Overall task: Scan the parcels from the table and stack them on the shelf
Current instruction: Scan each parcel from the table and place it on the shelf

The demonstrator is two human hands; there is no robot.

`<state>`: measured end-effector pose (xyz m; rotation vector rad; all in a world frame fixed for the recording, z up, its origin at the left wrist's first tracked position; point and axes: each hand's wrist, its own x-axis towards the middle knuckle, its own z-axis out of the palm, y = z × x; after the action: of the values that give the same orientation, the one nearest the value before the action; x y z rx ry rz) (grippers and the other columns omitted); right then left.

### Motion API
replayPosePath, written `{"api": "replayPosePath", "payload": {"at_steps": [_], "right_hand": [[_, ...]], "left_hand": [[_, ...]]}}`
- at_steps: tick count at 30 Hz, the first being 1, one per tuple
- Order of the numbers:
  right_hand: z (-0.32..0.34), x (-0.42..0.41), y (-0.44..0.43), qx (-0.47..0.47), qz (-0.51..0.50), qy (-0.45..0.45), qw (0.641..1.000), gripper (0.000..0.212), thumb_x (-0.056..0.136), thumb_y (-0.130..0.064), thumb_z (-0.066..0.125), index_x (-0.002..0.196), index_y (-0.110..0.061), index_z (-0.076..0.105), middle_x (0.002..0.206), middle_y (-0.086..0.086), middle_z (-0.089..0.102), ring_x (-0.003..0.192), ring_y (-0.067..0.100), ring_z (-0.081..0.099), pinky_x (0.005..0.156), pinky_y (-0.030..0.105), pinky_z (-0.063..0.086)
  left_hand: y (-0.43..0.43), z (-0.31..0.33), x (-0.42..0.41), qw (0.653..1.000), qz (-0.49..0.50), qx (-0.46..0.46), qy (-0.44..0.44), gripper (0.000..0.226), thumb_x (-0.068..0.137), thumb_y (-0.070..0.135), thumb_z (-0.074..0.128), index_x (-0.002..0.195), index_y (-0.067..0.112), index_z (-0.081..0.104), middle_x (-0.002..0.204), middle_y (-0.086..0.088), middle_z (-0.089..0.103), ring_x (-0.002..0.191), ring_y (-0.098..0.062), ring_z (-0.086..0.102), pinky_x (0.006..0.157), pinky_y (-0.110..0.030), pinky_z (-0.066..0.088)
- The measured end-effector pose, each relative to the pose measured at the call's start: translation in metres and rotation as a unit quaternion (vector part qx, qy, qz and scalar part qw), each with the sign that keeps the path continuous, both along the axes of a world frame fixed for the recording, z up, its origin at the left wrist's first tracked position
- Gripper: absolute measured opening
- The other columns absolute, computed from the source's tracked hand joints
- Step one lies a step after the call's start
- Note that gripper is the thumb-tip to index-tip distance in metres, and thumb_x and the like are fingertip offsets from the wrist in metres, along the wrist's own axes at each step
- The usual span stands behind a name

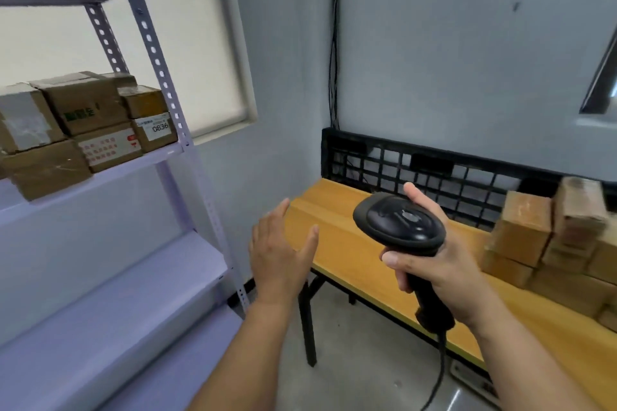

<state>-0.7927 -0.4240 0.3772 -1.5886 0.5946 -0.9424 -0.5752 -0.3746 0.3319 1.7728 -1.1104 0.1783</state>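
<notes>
My right hand (434,264) grips the handle of a black barcode scanner (400,223), held above the wooden table (337,237), its cable hanging down. My left hand (280,253) is empty, fingers straight, in the air between the table's left end and the shelf. Several brown cardboard parcels (547,243) are piled on the right part of the table. More parcels (83,120) are stacked two high on a middle board of the pale purple metal shelf (100,177) at the left.
A black wire grid (434,173) stands along the table's back edge against the wall. Cables run down the wall corner. The shelf's lower boards (110,297) hold nothing. Grey floor lies between the shelf and the table legs (309,320).
</notes>
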Motion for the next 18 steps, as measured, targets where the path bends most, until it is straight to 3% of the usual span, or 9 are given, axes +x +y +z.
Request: {"api": "replayPosePath", "payload": {"at_steps": [3,7,12,18], "right_hand": [[-0.005,-0.038,-0.006,0.001,-0.025,0.002,1.0,0.106,0.066,-0.014,0.084,0.149,-0.042,0.025,0.064,0.01,0.066,0.051,0.028,0.056,0.05,0.035,0.049],[-0.013,-0.085,-0.012,0.012,-0.054,-0.003,0.998,0.106,0.063,-0.012,0.082,0.15,-0.038,0.026,0.069,0.011,0.067,0.049,0.026,0.055,0.047,0.033,0.049],[-0.016,-0.135,-0.02,0.019,-0.09,-0.005,0.996,0.104,0.064,-0.009,0.088,0.147,-0.041,0.033,0.082,0.001,0.071,0.05,0.028,0.056,0.049,0.037,0.051],[-0.021,-0.181,-0.029,0.012,-0.164,-0.006,0.986,0.103,0.066,-0.017,0.09,0.147,-0.042,0.032,0.084,0.002,0.072,0.05,0.03,0.057,0.051,0.037,0.054]], "left_hand": [[-0.017,-0.006,-0.043,0.999,-0.036,0.0,0.004,0.061,0.083,0.035,0.073,0.135,0.012,0.05,0.126,-0.007,0.058,0.115,-0.025,0.054,0.098,-0.048,0.046],[-0.035,-0.015,-0.097,0.997,-0.075,0.002,-0.005,0.069,0.081,0.054,0.058,0.136,0.012,0.051,0.125,-0.006,0.059,0.112,-0.025,0.056,0.094,-0.043,0.049],[-0.061,-0.016,-0.145,0.993,-0.118,0.028,-0.008,0.064,0.085,0.044,0.068,0.139,0.019,0.047,0.129,0.0,0.056,0.119,-0.018,0.051,0.098,-0.041,0.046],[-0.094,-0.017,-0.188,0.983,-0.179,0.04,-0.019,0.061,0.086,0.039,0.07,0.139,0.019,0.047,0.133,0.001,0.055,0.123,-0.017,0.049,0.102,-0.039,0.044]]}}
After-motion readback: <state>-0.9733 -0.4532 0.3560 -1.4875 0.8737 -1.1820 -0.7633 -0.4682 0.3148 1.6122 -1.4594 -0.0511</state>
